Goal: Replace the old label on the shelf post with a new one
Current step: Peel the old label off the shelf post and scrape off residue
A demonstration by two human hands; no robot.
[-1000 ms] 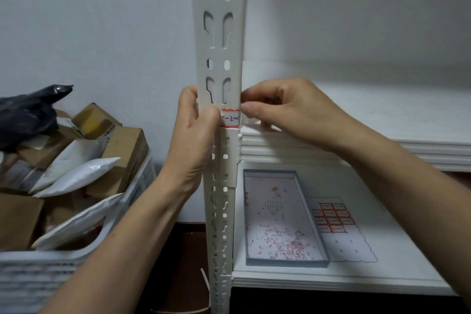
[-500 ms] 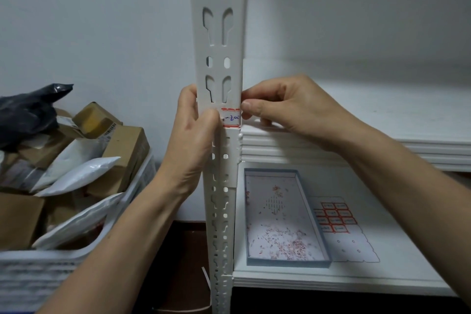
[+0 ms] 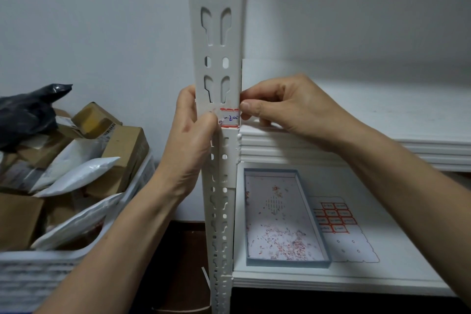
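Lying between left hand (image 3: 189,140) and right hand (image 3: 293,109), the label (image 3: 230,118) meets both thumbs.

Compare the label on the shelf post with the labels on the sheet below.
The post label is single and upright, with the left hand and right hand at its edges; the sheet labels form a grid, lying flat and untouched. Both have red borders.

Two hands (image 3: 189,140) (image 3: 293,109), one post (image 3: 219,33), one attached label (image 3: 230,118)

1 head-worn view, facing forward and slightly down, close to shelf post (image 3: 219,64)
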